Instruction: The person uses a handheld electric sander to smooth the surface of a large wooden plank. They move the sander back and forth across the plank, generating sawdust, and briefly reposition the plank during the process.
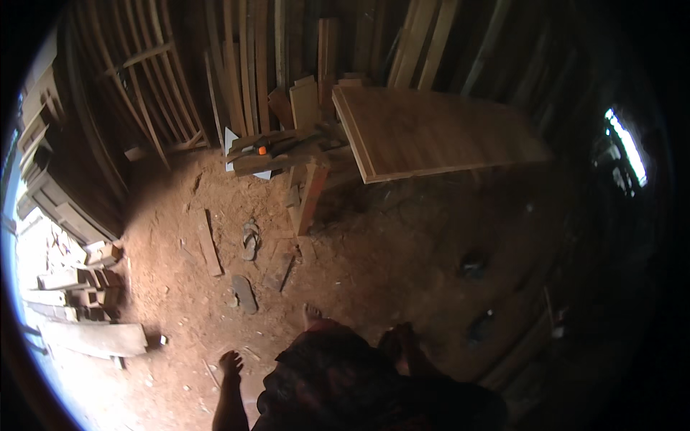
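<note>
My left hand (231,361) hangs low over the dirt floor, left of my dark clothing, its fingers apart and holding nothing. A thin wood strip (210,376) lies on the ground near it. To the right of my bare foot (312,314), a dark limb (404,346) shows in deep shadow; whether it is my right hand or my other foot, I cannot make out. Ahead stands a wooden workbench (314,188). A large flat wooden panel (438,133) rests at the bench and reaches right. A small orange-and-black object (261,149) sits on the bench's left end.
Tall boards (248,72) lean along the far wall. A slatted wooden frame (147,86) stands at the far left. Stacked timber (79,287) lies in bright light on the left. Two sandals (245,294) (250,241) and a loose board (209,243) lie on the dirt floor (172,266).
</note>
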The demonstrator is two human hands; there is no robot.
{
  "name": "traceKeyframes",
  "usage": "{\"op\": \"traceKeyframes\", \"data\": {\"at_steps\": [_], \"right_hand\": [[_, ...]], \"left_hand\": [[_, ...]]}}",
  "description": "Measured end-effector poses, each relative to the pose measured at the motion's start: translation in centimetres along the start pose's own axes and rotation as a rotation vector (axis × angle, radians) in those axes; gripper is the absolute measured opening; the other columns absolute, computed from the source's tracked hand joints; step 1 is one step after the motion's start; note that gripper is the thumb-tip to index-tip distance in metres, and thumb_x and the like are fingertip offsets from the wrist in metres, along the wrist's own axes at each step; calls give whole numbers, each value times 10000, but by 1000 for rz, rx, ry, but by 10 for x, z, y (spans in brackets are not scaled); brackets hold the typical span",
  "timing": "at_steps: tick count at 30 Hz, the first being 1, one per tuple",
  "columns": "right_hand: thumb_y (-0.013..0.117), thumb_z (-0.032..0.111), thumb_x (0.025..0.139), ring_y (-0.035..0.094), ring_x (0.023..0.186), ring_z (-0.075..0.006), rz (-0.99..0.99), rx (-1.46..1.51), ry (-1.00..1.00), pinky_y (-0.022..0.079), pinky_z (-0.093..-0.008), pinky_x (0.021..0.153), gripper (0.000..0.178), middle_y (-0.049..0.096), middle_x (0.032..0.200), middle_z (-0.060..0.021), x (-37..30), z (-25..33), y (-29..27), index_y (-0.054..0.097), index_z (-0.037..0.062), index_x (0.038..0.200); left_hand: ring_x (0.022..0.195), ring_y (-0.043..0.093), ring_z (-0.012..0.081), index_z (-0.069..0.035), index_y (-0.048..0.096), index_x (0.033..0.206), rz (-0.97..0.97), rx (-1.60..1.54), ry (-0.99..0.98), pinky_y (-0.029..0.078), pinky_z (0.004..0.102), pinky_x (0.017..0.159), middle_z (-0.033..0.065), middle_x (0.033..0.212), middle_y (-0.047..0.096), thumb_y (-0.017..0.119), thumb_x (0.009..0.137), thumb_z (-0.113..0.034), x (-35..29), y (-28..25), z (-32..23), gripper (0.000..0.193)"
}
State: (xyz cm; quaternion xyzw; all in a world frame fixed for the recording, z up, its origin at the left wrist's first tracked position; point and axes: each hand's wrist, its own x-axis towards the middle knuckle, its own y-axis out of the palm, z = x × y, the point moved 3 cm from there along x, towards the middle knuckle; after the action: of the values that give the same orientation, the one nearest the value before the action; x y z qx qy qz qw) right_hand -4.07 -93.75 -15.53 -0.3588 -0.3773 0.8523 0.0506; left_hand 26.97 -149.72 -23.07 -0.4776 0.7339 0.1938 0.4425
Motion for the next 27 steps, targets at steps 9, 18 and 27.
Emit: {"op": "traceKeyframes", "data": {"at_steps": [9,18,27], "right_hand": [[610,373,1006,711,878,-217,-36,181,22,556,-405,716,248,677,916,-47,1,-87,87,618,155,1125],[656,420,977,694,818,-178,-247,737,321,554,-377,700,312,678,859,-31,-68,-33,110,671,120,1062],[702,467,947,677,759,-139,-587,1070,555,552,-350,684,386,679,801,-15,-183,-19,169,725,85,998]], "left_hand": [[1015,731,273,-103,675,1220,820,889,635,584,431,791,102,1138,741,571,1029,-315,15,171,-100,303],[973,737,211,-95,686,1244,771,1049,672,574,366,777,58,1136,748,632,1019,-265,7,384,-339,287],[1118,654,256,-50,650,1288,1155,1320,1238,510,402,962,138,1225,677,675,1002,-247,-116,686,-385,348]]}}
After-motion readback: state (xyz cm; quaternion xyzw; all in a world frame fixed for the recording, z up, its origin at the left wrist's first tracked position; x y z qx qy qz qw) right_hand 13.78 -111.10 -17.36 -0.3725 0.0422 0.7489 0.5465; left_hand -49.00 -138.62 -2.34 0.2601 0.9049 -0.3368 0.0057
